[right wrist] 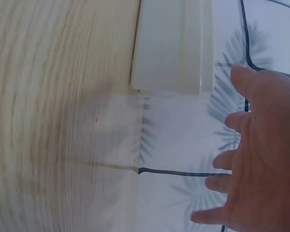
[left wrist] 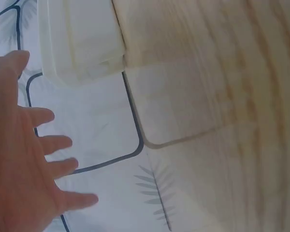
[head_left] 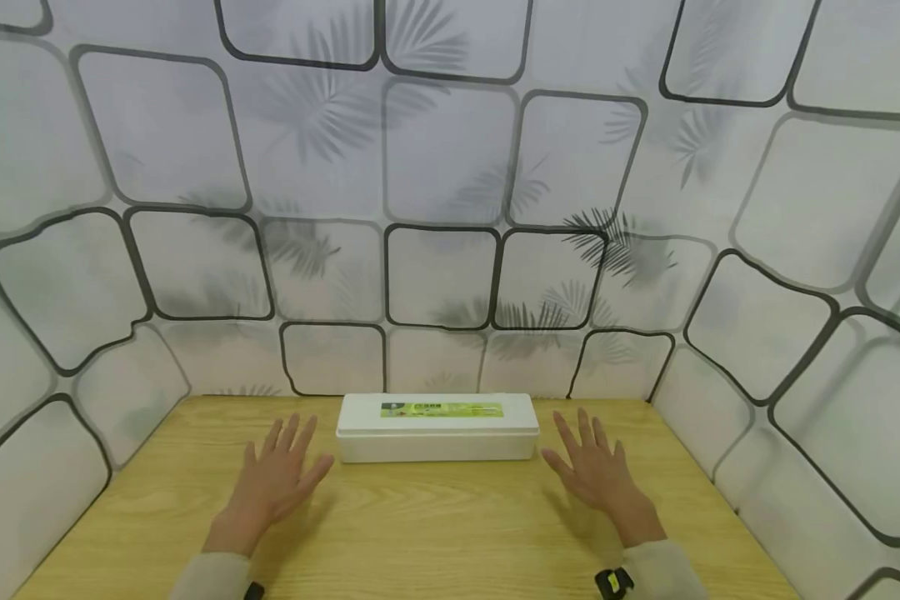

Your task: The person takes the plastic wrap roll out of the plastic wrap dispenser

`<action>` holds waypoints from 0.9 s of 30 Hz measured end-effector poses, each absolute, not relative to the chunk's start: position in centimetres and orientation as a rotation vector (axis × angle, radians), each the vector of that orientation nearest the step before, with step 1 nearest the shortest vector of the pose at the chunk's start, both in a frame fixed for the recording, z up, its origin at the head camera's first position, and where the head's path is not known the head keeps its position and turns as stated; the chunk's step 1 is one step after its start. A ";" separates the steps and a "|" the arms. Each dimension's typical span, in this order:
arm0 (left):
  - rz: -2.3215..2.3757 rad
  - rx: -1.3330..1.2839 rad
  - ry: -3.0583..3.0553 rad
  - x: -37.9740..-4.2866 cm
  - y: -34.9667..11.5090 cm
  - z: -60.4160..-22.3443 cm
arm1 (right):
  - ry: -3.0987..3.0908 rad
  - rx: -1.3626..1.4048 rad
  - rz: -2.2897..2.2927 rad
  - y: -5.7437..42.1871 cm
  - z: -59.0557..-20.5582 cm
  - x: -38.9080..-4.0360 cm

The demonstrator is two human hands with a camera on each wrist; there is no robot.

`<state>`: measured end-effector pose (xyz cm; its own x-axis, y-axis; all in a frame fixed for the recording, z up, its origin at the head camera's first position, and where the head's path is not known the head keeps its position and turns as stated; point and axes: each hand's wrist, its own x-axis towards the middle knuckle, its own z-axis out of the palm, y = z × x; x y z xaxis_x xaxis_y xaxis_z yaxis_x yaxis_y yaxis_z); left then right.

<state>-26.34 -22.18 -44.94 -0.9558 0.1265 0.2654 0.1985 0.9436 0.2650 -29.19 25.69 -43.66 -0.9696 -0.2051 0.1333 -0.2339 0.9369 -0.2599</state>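
Note:
A long white lidded box (head_left: 438,442) with a green printed label (head_left: 442,410) on its lid sits near the back of the wooden table. To its left my left hand (head_left: 273,479) is spread, palm down, holding nothing. My right hand (head_left: 596,471) is spread in the same way on the box's other side. Both hands are apart from the box. In the left wrist view, the box's end (left wrist: 82,43) shows beyond the left hand (left wrist: 24,150). The right wrist view shows the opposite end (right wrist: 174,48) near the right hand (right wrist: 266,154).
The wood-grained table (head_left: 427,533) runs back to a wall (head_left: 450,167) patterned with dark rounded squares and grey leaves. Similar side walls stand at left and right. A black band with a yellow-marked piece (head_left: 613,583) is at the right wrist.

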 end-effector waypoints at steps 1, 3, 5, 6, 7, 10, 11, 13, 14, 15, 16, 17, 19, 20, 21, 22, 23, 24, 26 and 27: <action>-0.452 -0.280 -2.838 -26.5 -22.2 -45.0 | -3.002 0.360 0.468 25.9 -43.6 -29.2; -0.506 -0.358 -2.806 -26.8 -22.3 -45.1 | -3.012 0.419 0.587 26.2 -43.5 -29.3; -0.541 -0.432 -2.777 -27.2 -22.4 -45.2 | -3.001 0.493 0.692 26.5 -43.4 -29.5; -0.562 -0.466 -2.767 -27.3 -22.5 -45.2 | -2.985 0.531 0.729 26.6 -43.4 -29.7; -0.578 -0.493 -2.763 -27.6 -22.5 -45.2 | -2.961 0.573 0.750 26.6 -43.3 -29.8; -0.631 -0.526 -2.800 -28.4 -22.6 -45.2 | -2.890 0.654 0.766 26.7 -43.0 -30.2; -0.683 -0.529 -2.819 -28.7 -22.5 -45.1 | -2.868 0.673 0.768 26.7 -42.9 -30.4; -0.789 -0.528 -2.857 -29.5 -22.3 -45.0 | -2.839 0.681 0.776 26.5 -42.5 -30.5; -0.850 -0.518 -2.876 -29.9 -22.2 -44.9 | -2.832 0.680 0.786 26.3 -42.4 -30.6; -0.910 -0.512 -2.885 -30.4 -22.0 -44.9 | -2.823 0.686 0.789 26.1 -42.2 -30.8; -0.979 -0.499 -2.896 -30.8 -21.9 -44.8 | -2.816 0.695 0.801 25.9 -42.1 -30.8; -1.034 -0.486 -2.909 -31.2 -21.8 -44.7 | -2.811 0.706 0.812 25.6 -41.9 -30.9; -1.096 -0.458 -2.923 -31.9 -21.7 -44.7 | -2.807 0.734 0.831 24.8 -41.6 -31.2; -1.122 -0.438 -2.926 -32.2 -21.7 -44.7 | -2.803 0.754 0.835 24.3 -41.5 -31.3; -1.141 -0.430 -2.921 -32.5 -21.8 -44.7 | -2.803 0.773 0.834 23.9 -41.3 -31.5; -1.168 -0.415 -2.916 -32.7 -21.9 -44.7 | -2.807 0.787 0.850 23.4 -41.1 -31.7; -1.193 -0.403 -2.912 -32.9 -22.0 -44.8 | -2.808 0.803 0.850 23.0 -41.0 -31.9; -1.220 -0.396 -2.903 -33.1 -22.1 -44.9 | -2.810 0.815 0.854 22.6 -40.8 -32.1; -1.284 -0.389 -2.882 -33.4 -22.2 -45.1 | -2.804 0.841 0.863 21.8 -40.5 -32.5; -1.310 -0.397 -2.877 -33.6 -22.3 -45.2 | -2.807 0.846 0.874 21.4 -40.4 -32.7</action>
<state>-33.59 -22.26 -45.17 -0.9680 0.2433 0.0622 0.2067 0.6312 0.7476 -32.68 21.45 -40.40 -0.8438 -0.4831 0.2337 -0.5304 0.6843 -0.5004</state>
